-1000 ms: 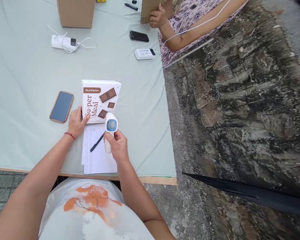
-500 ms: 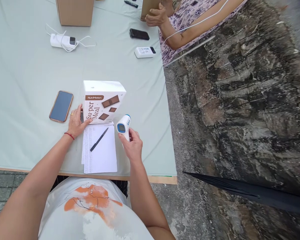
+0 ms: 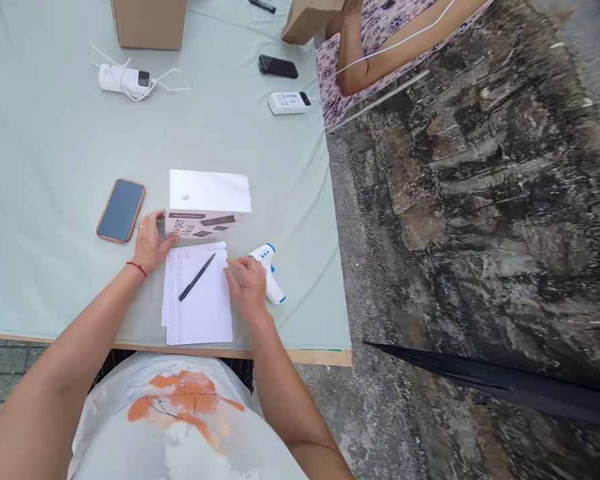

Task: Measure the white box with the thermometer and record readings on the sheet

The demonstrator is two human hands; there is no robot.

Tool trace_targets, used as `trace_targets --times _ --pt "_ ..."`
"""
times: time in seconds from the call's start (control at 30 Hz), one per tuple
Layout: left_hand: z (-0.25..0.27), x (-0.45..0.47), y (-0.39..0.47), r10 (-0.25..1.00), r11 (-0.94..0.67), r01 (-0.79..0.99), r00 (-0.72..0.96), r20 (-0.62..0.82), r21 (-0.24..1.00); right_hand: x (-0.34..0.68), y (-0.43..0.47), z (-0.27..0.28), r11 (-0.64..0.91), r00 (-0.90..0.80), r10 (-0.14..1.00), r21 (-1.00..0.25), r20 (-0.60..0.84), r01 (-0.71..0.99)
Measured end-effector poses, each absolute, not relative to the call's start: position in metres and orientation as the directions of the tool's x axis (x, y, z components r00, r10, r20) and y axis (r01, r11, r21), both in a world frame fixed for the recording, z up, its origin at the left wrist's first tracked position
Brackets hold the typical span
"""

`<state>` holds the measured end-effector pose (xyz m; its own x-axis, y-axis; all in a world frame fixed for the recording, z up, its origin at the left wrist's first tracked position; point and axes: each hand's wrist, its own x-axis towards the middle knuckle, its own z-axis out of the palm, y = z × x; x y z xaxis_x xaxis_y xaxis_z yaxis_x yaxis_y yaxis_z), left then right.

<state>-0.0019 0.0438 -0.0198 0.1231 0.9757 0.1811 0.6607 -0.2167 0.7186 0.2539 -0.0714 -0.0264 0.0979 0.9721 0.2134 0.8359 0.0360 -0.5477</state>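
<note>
At the left of the pale tablecloth [image 3: 55,167] a phone [image 3: 121,210] lies face up. Farther back is a white device [image 3: 125,79] with a white cord looped over it, and beyond that a cardboard box [image 3: 149,25].

The left hand [image 3: 151,241], just right of the phone, grips the left end of a white box [image 3: 209,195], the thumb at its lower front corner and the fingers at its side. The white box stands upright on the cloth, its printed front toward the person. Nearer the person lie some sheets of paper [image 3: 205,313], with a black pen [image 3: 197,277] slanting across them.

At the right edge of the sheets is the right hand [image 3: 249,281], its fingers bent and the thumb close beneath them; whether it pinches the paper I cannot tell. A white thermometer [image 3: 274,288] lies on the cloth just right of that hand, partly covered by it.

Farther back on this side are a black marker [image 3: 263,6], a black object [image 3: 279,66] and a second white device [image 3: 289,103]. At the far right a co-worker's arm [image 3: 353,57] is raised beside a brown box [image 3: 310,20].
</note>
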Motion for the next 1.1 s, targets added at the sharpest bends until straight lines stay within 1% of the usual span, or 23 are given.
trace_targets --times 0.07,0.13,0.27,0.33,0.37,0.43,0.47,0.53,0.57,0.63,0.7,0.73,0.8,0.87,0.97,1.1 --pt "-0.017 -0.004 0.038 0.986 -0.165 0.687 0.094 0.138 0.708 0.237 -0.063 -0.027 0.167 -0.074 0.979 -0.541 0.190 0.824" --pt "-0.015 -0.007 0.028 0.985 -0.171 0.714 0.117 0.125 0.679 0.229 -0.055 -0.027 0.242 -0.178 0.969 -0.516 0.171 0.822" --pt "-0.013 -0.010 0.005 0.943 -0.331 0.732 0.283 0.176 0.596 0.241 -0.047 -0.018 0.366 -0.356 0.928 -0.450 0.112 0.814" --pt "-0.012 -0.009 -0.002 0.931 -0.361 0.750 0.318 0.177 0.555 0.252 -0.049 -0.010 0.403 -0.415 0.906 -0.463 0.081 0.790" --pt "-0.012 -0.008 -0.004 0.931 -0.363 0.758 0.323 0.172 0.541 0.256 -0.051 -0.006 0.405 -0.423 0.903 -0.490 0.080 0.772" --pt "-0.011 -0.005 -0.006 0.934 -0.355 0.771 0.318 0.164 0.529 0.260 -0.057 0.000 0.365 -0.373 0.921 -0.587 0.113 0.723" --pt "-0.011 -0.004 -0.006 0.936 -0.350 0.774 0.312 0.163 0.527 0.258 -0.061 0.001 0.324 -0.311 0.940 -0.650 0.139 0.688" --pt "-0.010 -0.002 -0.006 0.938 -0.344 0.779 0.305 0.164 0.524 0.249 -0.067 0.000 0.216 -0.122 0.976 -0.789 0.179 0.575" --pt "-0.010 -0.001 -0.006 0.938 -0.344 0.780 0.304 0.165 0.522 0.241 -0.069 -0.002 0.163 -0.012 0.984 -0.856 0.180 0.491" --pt "-0.009 0.000 -0.006 0.937 -0.347 0.783 0.308 0.163 0.516 0.223 -0.070 -0.007 0.084 0.173 0.975 -0.954 0.138 0.288" --pt "-0.009 0.000 -0.007 0.937 -0.349 0.788 0.312 0.159 0.507 0.206 -0.067 -0.013 0.025 0.230 0.972 -0.992 0.053 0.124" --pt "-0.008 0.000 -0.007 0.936 -0.349 0.790 0.314 0.157 0.504 0.198 -0.064 -0.016 -0.002 0.230 0.973 -0.997 0.016 0.082" --pt "-0.008 0.000 -0.007 0.935 -0.353 0.794 0.320 0.152 0.495 0.186 -0.058 -0.021 -0.050 0.236 0.971 -0.996 -0.032 0.070" --pt "-0.007 0.001 -0.008 0.933 -0.357 0.797 0.328 0.146 0.487 0.179 -0.053 -0.025 -0.084 0.276 0.960 -0.991 -0.052 0.108" --pt "-0.006 0.001 -0.008 0.931 -0.361 0.801 0.335 0.142 0.477 0.171 -0.049 -0.029 -0.120 0.321 0.945 -0.976 -0.057 0.180" --pt "-0.006 0.001 -0.008 0.926 -0.376 0.797 0.342 0.159 0.473 0.166 -0.050 -0.028 -0.120 0.299 0.953 -0.966 -0.048 0.228"
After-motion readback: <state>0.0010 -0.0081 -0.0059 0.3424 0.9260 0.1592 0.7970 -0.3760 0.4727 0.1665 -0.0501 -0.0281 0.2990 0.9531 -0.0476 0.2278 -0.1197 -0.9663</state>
